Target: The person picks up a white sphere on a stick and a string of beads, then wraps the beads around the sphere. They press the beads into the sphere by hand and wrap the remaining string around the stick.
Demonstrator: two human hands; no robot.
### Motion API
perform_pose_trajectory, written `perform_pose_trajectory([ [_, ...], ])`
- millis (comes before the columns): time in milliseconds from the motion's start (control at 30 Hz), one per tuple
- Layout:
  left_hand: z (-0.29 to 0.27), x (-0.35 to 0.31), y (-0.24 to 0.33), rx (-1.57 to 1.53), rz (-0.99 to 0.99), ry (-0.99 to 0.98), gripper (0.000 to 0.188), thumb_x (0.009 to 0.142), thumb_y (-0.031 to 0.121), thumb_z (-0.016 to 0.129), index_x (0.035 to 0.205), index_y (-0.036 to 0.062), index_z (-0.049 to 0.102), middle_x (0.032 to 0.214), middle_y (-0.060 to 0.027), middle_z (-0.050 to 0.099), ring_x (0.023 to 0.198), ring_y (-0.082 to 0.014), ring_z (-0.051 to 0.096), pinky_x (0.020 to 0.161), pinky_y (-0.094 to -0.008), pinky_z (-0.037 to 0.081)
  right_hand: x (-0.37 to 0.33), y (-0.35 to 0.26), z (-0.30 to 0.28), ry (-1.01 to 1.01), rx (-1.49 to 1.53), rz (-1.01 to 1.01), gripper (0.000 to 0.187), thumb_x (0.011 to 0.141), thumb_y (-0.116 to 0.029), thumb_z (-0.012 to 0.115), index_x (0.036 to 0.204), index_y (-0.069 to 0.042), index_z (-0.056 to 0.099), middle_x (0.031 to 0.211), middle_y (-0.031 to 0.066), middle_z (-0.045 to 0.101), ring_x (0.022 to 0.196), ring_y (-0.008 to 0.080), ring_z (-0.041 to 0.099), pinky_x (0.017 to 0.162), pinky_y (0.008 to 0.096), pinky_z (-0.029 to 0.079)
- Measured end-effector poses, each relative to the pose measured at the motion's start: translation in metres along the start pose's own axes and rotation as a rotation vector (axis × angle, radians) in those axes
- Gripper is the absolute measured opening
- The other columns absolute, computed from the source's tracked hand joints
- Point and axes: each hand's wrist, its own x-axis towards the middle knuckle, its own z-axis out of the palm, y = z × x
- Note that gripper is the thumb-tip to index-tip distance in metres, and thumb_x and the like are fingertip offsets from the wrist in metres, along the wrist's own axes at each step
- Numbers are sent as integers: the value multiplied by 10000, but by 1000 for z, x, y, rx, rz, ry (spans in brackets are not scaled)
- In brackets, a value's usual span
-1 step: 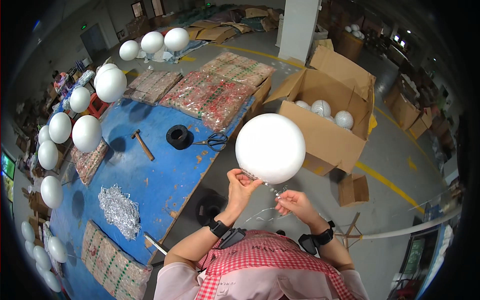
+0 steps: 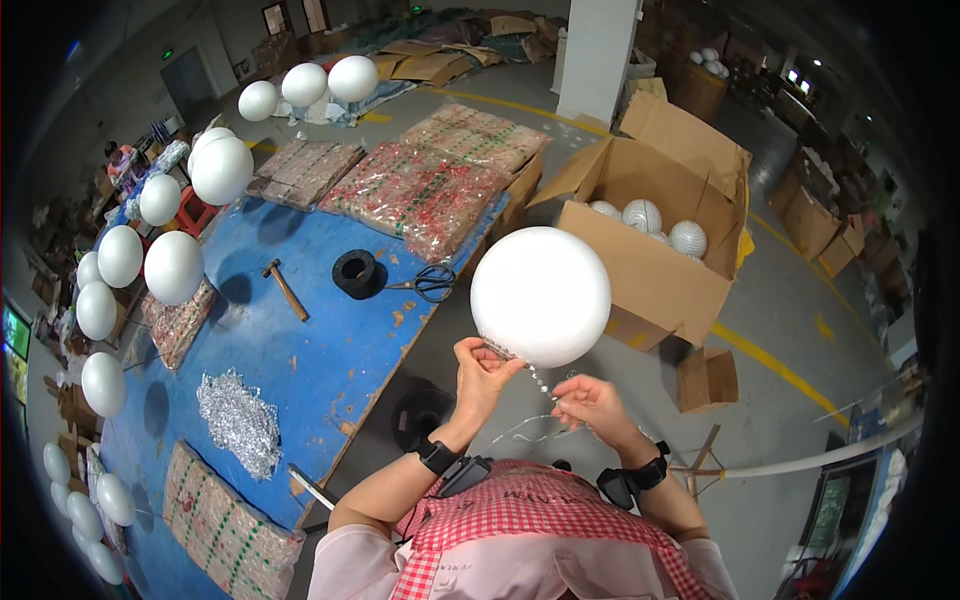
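A large smooth white ball [image 2: 540,297] is in front of me, above the floor. At its lower left edge my left hand [image 2: 482,378] is closed, thumb and fingers pinching a silver bead strand [image 2: 538,380] against the ball. The strand runs down from the ball to my right hand [image 2: 588,404], whose fingertips are closed on it. A thin loose length of the strand hangs below and to the left of my right fingers. What bears the ball's weight is hidden.
On the blue table [image 2: 330,340] at left lie a hammer [image 2: 287,292], a black tape roll [image 2: 357,274], scissors [image 2: 430,284], a silver strand pile [image 2: 240,422] and wrapped packs [image 2: 410,195]. Several white balls [image 2: 173,267] stand above the table. A cardboard box [image 2: 640,265] at right holds silver-wrapped balls [image 2: 687,239].
The bead strand between my hands now shows as a straighter line of beads. My right fingers have shifted slightly; my left hand and the ball have stayed put.
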Motion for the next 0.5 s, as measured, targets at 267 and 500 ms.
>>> perform_pose_trajectory([
  [267, 1, 1, 2, 7, -8, -12, 723, 696, 302, 823, 1122, -25, 338, 898, -82, 527, 783, -126, 520, 708, -255, 482, -1, -2, 5, 305, -199, -216, 149, 860, -126, 617, 946, -4, 609, 703, 68, 644, 609, 116, 598, 531, 277, 458],
  [500, -1, 1, 4, 84, -17, -52, 738, 710, 284, 808, 1160, -29, 312, 943, -102, 524, 831, -140, 537, 748, -265, 483, -3, 3, -2, 96, -676, 33, 238, 871, -227, 557, 905, -2, 623, 656, 120, 630, 577, 208, 615, 533, 319, 454],
])
